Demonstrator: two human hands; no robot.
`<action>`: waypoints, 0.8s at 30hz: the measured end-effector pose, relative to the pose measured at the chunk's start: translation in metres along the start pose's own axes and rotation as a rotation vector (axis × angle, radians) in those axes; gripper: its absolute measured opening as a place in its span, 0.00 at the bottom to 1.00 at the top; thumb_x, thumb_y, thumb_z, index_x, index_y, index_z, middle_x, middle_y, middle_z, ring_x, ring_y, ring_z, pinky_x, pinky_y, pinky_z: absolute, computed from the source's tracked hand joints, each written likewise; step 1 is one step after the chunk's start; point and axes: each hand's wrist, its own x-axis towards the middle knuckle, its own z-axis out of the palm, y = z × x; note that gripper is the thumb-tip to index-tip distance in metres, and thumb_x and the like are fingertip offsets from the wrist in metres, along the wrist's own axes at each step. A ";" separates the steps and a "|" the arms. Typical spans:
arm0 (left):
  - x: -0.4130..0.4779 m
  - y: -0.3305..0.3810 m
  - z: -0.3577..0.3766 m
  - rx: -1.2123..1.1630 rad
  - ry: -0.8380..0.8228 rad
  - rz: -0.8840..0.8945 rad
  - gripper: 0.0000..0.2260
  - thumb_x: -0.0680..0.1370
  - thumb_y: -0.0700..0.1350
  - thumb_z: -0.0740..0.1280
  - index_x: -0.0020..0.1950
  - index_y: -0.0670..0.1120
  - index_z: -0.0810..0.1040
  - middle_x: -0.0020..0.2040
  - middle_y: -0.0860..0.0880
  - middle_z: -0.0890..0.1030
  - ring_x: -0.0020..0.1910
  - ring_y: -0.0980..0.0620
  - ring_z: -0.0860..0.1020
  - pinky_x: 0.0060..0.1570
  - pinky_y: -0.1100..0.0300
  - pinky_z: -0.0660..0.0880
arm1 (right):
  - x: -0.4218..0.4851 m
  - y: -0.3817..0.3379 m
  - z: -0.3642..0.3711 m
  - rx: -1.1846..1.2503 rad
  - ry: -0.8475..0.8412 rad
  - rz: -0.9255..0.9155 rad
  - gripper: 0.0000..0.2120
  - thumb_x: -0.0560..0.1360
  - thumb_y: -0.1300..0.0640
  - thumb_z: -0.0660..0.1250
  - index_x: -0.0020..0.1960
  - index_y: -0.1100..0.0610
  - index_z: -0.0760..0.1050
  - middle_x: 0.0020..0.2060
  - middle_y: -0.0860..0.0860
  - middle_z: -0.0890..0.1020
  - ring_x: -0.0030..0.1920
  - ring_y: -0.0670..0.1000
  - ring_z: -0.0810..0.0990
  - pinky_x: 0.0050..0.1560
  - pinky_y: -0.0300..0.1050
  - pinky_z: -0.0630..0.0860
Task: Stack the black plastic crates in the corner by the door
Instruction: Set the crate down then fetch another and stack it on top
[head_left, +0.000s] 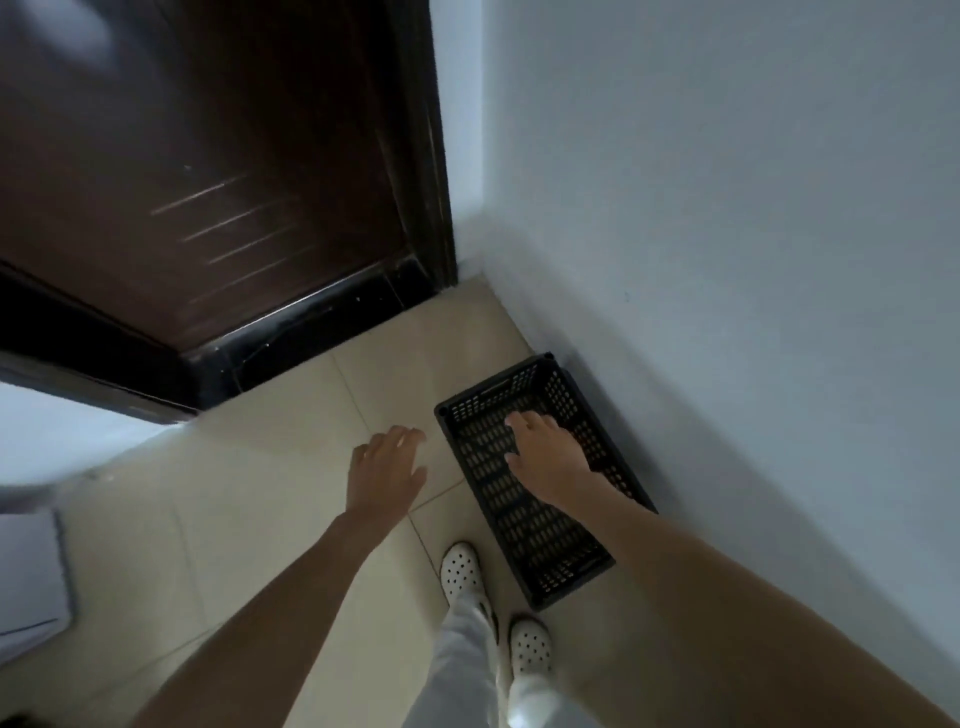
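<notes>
- One black plastic crate (535, 540) sits on the tiled floor (260, 493). It is open side up and empty, and its perforated bottom shows.
- The white wall (727, 260) runs along the crate's right long side, touching it or just beside it; I cannot tell which.
- Past the crate's far end lies a strip of bare tile, then the corner where the wall meets the dark door (208, 182) and its black threshold (311, 332). The crate is near the corner, not tucked into it.
- The right hand (548, 452) is over the crate's far half, palm down, fingers spread and relaxed, holding nothing. Whether it touches the plastic, I cannot tell.
- The left hand (387, 467) is just left of the crate's far corner, over bare tile, also spread and holding nothing.
- The person's white clogs (461, 569) stand just left of the crate's near end.
- Well left of the crate, at the edge of view, lies a pale flat object (31, 571) too blurred to name.
- No second crate is in view, so I judge this one to be the base of the stack.
- To do this step well, I would take both long rims, one hand each, and slide the crate towards the corner. It should stay square to the wall.
- A skewed base would make each crate above it sit crooked, so check that the rim lies level before fetching the next.
</notes>
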 end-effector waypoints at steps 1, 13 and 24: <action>-0.014 -0.003 -0.009 0.008 0.029 -0.020 0.19 0.80 0.50 0.62 0.72 0.53 0.68 0.69 0.54 0.71 0.65 0.50 0.72 0.63 0.55 0.66 | -0.007 -0.012 -0.005 -0.033 0.013 -0.044 0.25 0.79 0.51 0.59 0.74 0.56 0.59 0.68 0.54 0.69 0.68 0.56 0.68 0.66 0.51 0.69; -0.228 -0.065 -0.060 0.018 0.263 -0.449 0.21 0.79 0.54 0.64 0.71 0.55 0.69 0.69 0.54 0.72 0.67 0.49 0.72 0.65 0.53 0.66 | -0.099 -0.184 -0.038 -0.286 0.018 -0.527 0.25 0.79 0.58 0.57 0.75 0.58 0.58 0.70 0.57 0.67 0.67 0.58 0.68 0.67 0.53 0.67; -0.495 -0.160 -0.020 -0.095 0.349 -1.011 0.19 0.78 0.51 0.62 0.69 0.54 0.71 0.66 0.53 0.75 0.64 0.49 0.75 0.61 0.52 0.69 | -0.230 -0.413 0.050 -0.531 -0.017 -1.043 0.20 0.78 0.56 0.59 0.69 0.57 0.65 0.63 0.55 0.72 0.64 0.57 0.70 0.60 0.52 0.70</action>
